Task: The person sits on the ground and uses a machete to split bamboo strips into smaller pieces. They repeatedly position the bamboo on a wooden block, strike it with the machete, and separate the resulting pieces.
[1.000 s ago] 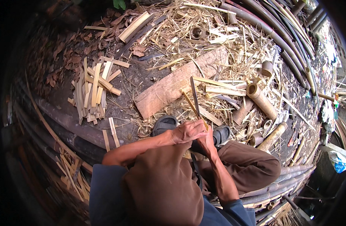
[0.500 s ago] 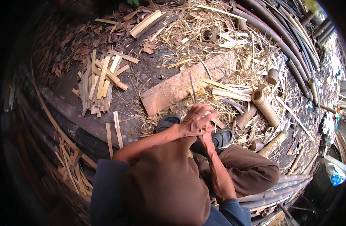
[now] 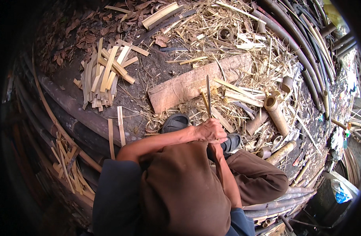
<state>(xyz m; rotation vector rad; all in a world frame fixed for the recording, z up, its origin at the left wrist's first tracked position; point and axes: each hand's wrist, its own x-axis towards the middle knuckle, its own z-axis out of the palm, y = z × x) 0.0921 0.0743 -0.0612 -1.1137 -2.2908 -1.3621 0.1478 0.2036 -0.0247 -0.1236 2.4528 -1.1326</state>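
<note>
Here, near the plank (image 3: 180, 91), the left hand (image 3: 210, 130) curls its fingers closed by blade (image 3: 208, 88) and strip (image 3: 204, 101) (right hand (image 3: 216, 144) mostly hidden; its fingers I cannot tell).

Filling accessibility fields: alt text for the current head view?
A narrow dark blade and thin yellowish strip jut from a person's two hands, close together between dark sandals. Beyond lies a wooden plank among scattered shavings, with piled split strips to its left.
</note>
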